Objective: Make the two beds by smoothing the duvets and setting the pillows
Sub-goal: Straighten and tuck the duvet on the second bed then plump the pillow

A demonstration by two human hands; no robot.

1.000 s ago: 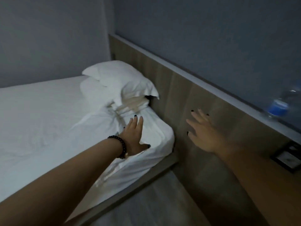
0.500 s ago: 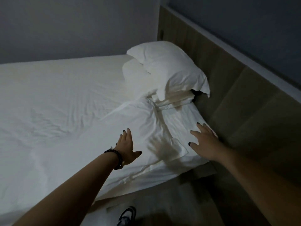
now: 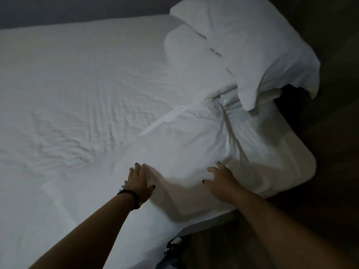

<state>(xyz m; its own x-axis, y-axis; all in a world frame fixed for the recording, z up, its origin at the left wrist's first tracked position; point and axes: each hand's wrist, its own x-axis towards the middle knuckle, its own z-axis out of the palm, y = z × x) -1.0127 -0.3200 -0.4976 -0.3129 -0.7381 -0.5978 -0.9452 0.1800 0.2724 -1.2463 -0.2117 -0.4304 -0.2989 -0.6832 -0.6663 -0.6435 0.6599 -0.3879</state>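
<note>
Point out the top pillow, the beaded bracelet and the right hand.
top pillow (image 3: 250,47): head view, middle of its white case.
beaded bracelet (image 3: 131,197): head view, dark beads across the left wrist.
right hand (image 3: 221,181): head view, back of the hand, over the duvet.

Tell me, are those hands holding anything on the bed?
Nothing is held. The left hand and right hand lie open with spread fingers on the white duvet near its edge.

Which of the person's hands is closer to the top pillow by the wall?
The right hand. It lies with fingers spread on the duvet below the top pillow, toward the headboard end. The left hand rests flat on the duvet farther toward the foot of the bed.
</note>
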